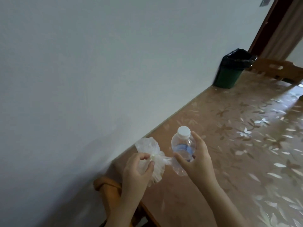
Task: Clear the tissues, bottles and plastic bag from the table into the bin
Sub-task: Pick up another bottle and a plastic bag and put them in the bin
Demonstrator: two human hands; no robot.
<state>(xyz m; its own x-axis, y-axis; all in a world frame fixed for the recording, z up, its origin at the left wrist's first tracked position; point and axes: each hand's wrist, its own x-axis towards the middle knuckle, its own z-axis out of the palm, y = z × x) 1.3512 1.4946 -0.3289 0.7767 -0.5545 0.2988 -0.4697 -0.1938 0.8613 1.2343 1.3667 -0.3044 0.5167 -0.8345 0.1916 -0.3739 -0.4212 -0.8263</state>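
My right hand [198, 158] grips a clear plastic bottle [182, 147] with a white cap and a blue label, lifted over the near left corner of the table. My left hand [139, 169] pinches a crumpled, whitish thin plastic bag [155, 161] right beside the bottle; the bag's edge touches the bottle's lower part. The green bin [228, 74], lined with a black bag, stands on the far end of the table against the wall.
The table [237, 145] carries a brown cover with a leaf pattern and runs along a white wall. A wooden chair back [278, 68] stands behind the bin, another wooden chair [108, 190] at the near left corner.
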